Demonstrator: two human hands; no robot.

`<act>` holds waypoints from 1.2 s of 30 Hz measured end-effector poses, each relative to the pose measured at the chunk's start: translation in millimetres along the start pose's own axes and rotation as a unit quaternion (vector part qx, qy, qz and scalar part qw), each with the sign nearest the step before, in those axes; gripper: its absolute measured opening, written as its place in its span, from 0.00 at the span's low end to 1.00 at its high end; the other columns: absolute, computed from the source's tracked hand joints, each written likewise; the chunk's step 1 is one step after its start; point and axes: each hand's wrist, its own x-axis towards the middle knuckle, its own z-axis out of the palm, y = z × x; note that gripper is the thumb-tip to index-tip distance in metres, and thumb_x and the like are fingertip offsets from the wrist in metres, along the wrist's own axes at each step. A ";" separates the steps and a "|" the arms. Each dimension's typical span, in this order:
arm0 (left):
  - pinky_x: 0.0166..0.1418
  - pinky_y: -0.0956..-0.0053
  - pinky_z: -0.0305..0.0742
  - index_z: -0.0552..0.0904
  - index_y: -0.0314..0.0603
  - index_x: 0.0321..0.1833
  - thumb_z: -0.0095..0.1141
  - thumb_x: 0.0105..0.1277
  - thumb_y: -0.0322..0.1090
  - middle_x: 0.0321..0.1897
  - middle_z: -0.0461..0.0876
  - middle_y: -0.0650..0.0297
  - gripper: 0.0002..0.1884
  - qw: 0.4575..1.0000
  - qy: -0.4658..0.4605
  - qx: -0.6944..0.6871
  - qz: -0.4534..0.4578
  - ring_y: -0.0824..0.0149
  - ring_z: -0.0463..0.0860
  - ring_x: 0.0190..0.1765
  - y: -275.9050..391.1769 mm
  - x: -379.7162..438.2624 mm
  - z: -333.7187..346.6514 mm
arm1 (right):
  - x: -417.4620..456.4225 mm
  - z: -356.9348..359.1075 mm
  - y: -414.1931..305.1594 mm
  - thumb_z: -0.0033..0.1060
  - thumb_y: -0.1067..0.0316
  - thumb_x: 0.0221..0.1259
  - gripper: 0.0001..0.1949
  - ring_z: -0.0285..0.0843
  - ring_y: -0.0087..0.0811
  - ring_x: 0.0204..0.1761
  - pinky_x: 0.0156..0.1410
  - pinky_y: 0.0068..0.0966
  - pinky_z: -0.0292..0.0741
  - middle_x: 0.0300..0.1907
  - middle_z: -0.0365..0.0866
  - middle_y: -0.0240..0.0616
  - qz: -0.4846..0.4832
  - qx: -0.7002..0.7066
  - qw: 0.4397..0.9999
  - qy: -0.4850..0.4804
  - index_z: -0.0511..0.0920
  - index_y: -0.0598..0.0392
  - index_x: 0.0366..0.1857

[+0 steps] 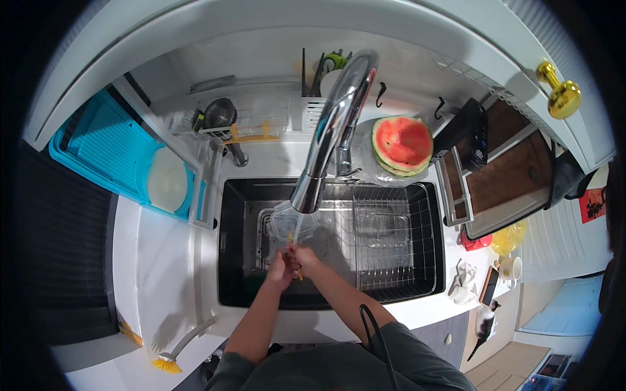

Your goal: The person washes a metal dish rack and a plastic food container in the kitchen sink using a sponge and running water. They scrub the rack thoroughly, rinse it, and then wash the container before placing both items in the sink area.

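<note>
Under the chrome kitchen faucet (313, 181), water runs onto my two hands over the dark sink (337, 249). My left hand (279, 269) and my right hand (303, 259) are close together, with a thin yellow item (300, 276) between them; its ends stick out above and below the fingers. What it is cannot be told. Just beyond my hands, a clear container or lid (292, 221) lies in the sink. A wire basket (356, 234) fills the sink's right side, and a clear container (386, 227) shows in it.
Cut watermelon (403, 144) stands behind the sink at right. A blue rack (117, 166) is at left, near a yellow-bristled brush (167, 364). Crumpled tissue (463, 283), a phone (489, 286) and a cup (511, 268) lie at right. A cat (485, 322) is on the floor.
</note>
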 end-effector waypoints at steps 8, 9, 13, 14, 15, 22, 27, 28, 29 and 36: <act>0.38 0.72 0.73 0.76 0.39 0.35 0.38 0.69 0.33 0.24 0.75 0.66 0.11 0.991 -0.038 0.024 -0.123 0.68 0.73 0.24 25.8 49.1 12.1 | -29.3 -23.4 24.3 0.40 0.47 0.68 0.22 0.78 0.53 0.44 0.47 0.41 0.74 0.40 0.80 0.55 -0.151 -0.463 0.871 0.069 0.77 0.57 0.43; 0.36 0.72 0.72 0.76 0.40 0.34 0.40 0.69 0.34 0.23 0.74 0.66 0.11 0.990 -0.075 -0.020 -0.120 0.69 0.73 0.25 23.8 60.2 -3.4 | -39.0 -21.1 21.6 0.40 0.46 0.67 0.23 0.78 0.55 0.46 0.50 0.41 0.73 0.41 0.80 0.58 -0.143 -0.496 0.854 0.063 0.77 0.57 0.45; 0.31 0.74 0.68 0.74 0.44 0.31 0.44 0.68 0.38 0.20 0.72 0.69 0.10 0.995 -0.084 -0.013 -0.052 0.72 0.72 0.25 14.8 77.6 -34.7 | -53.3 -25.8 16.6 0.38 0.51 0.70 0.21 0.78 0.45 0.43 0.47 0.36 0.74 0.38 0.80 0.54 -0.172 -0.461 0.869 0.052 0.76 0.59 0.43; 0.30 0.74 0.67 0.74 0.45 0.31 0.44 0.68 0.38 0.20 0.71 0.69 0.10 0.997 -0.058 0.042 -0.026 0.73 0.71 0.24 15.4 60.8 -17.1 | -33.5 -40.3 25.2 0.38 0.50 0.71 0.21 0.79 0.37 0.40 0.44 0.33 0.74 0.36 0.81 0.48 -0.230 -0.408 0.880 0.081 0.76 0.59 0.43; 0.30 0.75 0.66 0.74 0.45 0.31 0.44 0.68 0.39 0.20 0.71 0.70 0.10 0.997 -0.033 0.068 -0.005 0.73 0.70 0.24 15.5 39.4 0.1 | -20.2 -47.1 32.4 0.38 0.50 0.72 0.21 0.80 0.29 0.37 0.41 0.30 0.75 0.35 0.81 0.43 -0.285 -0.355 0.884 0.103 0.75 0.59 0.43; 0.37 0.77 0.70 0.77 0.40 0.44 0.41 0.73 0.38 0.32 0.76 0.67 0.12 0.952 -0.012 0.283 0.113 0.73 0.75 0.33 -18.2 -27.8 26.1 | -24.9 -12.8 -17.4 0.41 0.62 0.73 0.13 0.78 0.28 0.34 0.43 0.25 0.75 0.33 0.80 0.38 -0.121 -0.143 0.982 -0.037 0.74 0.59 0.48; 0.50 0.78 0.71 0.78 0.42 0.52 0.44 0.71 0.36 0.43 0.79 0.66 0.13 0.872 -0.192 0.438 0.104 0.73 0.77 0.45 -1.6 -49.9 17.4 | -81.3 -33.5 -18.7 0.42 0.62 0.73 0.13 0.76 0.23 0.29 0.36 0.21 0.75 0.30 0.78 0.34 -0.232 -0.278 0.932 0.013 0.74 0.56 0.50; 0.51 0.78 0.71 0.79 0.41 0.53 0.44 0.70 0.35 0.44 0.79 0.65 0.14 0.850 -0.240 0.456 0.103 0.73 0.76 0.46 2.6 -53.5 18.4 | -95.3 -45.5 -14.7 0.42 0.62 0.73 0.13 0.75 0.22 0.29 0.35 0.20 0.74 0.29 0.77 0.33 -0.302 -0.291 0.908 0.012 0.74 0.56 0.50; 0.53 0.77 0.70 0.78 0.41 0.55 0.45 0.69 0.34 0.46 0.79 0.64 0.15 0.861 -0.269 0.425 0.074 0.72 0.76 0.49 3.1 -51.5 13.6 | -107.4 -55.7 -13.1 0.43 0.62 0.72 0.13 0.74 0.20 0.29 0.34 0.19 0.73 0.28 0.76 0.31 -0.369 -0.301 0.879 0.006 0.75 0.55 0.51; 0.52 0.71 0.71 0.78 0.39 0.54 0.54 0.67 0.39 0.44 0.81 0.61 0.16 0.920 -0.063 0.386 0.019 0.69 0.77 0.48 -2.9 61.4 -40.3 | -232.4 -89.3 -68.8 0.44 0.65 0.71 0.11 0.63 0.14 0.23 0.26 0.16 0.62 0.19 0.67 0.24 -0.384 -0.370 0.831 0.157 0.77 0.56 0.48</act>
